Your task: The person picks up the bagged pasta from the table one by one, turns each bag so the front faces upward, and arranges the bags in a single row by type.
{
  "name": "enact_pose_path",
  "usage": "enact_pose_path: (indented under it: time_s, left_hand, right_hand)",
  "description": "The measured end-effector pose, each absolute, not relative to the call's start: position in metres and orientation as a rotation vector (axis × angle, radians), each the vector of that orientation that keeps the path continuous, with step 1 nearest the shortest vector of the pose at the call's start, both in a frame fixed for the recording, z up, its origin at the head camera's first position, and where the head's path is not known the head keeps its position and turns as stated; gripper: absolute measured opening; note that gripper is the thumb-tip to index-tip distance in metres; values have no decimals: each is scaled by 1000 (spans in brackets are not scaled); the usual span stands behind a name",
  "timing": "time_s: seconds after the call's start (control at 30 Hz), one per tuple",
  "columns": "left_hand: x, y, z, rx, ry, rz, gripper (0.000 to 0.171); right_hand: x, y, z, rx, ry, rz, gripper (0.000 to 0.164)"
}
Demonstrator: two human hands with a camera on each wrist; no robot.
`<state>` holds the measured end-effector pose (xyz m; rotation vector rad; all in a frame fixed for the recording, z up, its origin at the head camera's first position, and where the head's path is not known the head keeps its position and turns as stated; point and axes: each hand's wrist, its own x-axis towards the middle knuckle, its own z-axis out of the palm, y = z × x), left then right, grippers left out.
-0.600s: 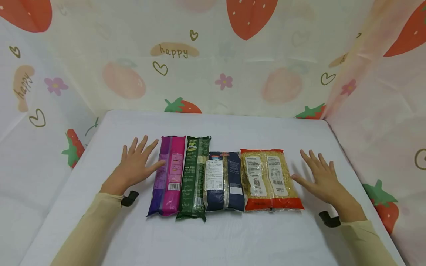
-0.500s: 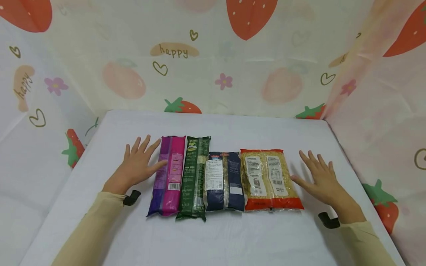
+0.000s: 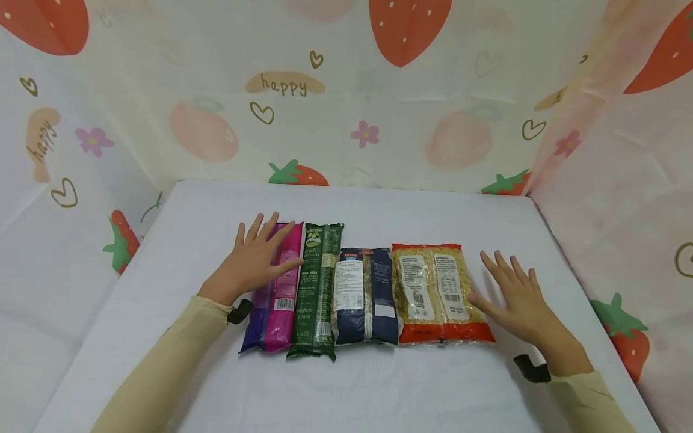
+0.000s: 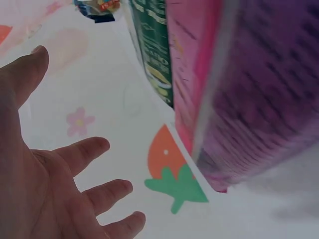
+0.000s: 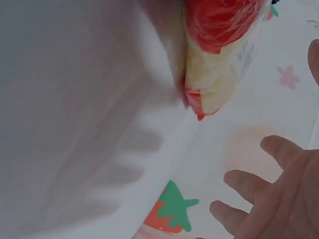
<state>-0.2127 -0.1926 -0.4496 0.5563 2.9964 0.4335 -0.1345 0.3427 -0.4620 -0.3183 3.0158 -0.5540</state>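
Observation:
Side by side on the white table lie a purple-and-pink packet (image 3: 281, 325), a long green spaghetti packet (image 3: 316, 294), a navy bag (image 3: 381, 300) with a white label and a red-ended clear bag of yellowish pasta (image 3: 471, 282). My left hand (image 3: 251, 258) hovers over the purple-and-pink packet, fingers spread, hiding part of it. In the left wrist view a gap shows between that hand and the purple packet (image 4: 264, 94). To the right, my right hand (image 3: 517, 300) is held above the table by the pasta bag, fingers spread and holding nothing. The right wrist view shows it apart from the bag (image 5: 214, 74).
Fabric walls printed with strawberries, hearts and flowers enclose the table (image 3: 411, 391) at the back and both sides. A black strap piece (image 3: 240, 311) sits at the left wrist, another black piece (image 3: 532, 368) at the right.
My left hand has moved right, from beside the purple-and-pink packet to over it. My right hand has shifted slightly left and nearer to me. The packets lie where they were.

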Motion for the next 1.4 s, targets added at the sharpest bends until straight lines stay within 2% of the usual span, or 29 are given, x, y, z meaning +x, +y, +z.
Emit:
enact_pose_path:
  time_s: [0.8, 1.4]
  left_hand:
    - [-247, -119, -425, 753, 2947, 261, 89]
    - [-253, -70, -418, 862, 2875, 272, 86]
  right_hand:
    - [-116, 329, -464, -371, 3022, -587, 101]
    - [-108, 322, -467, -421, 3004, -615, 102]
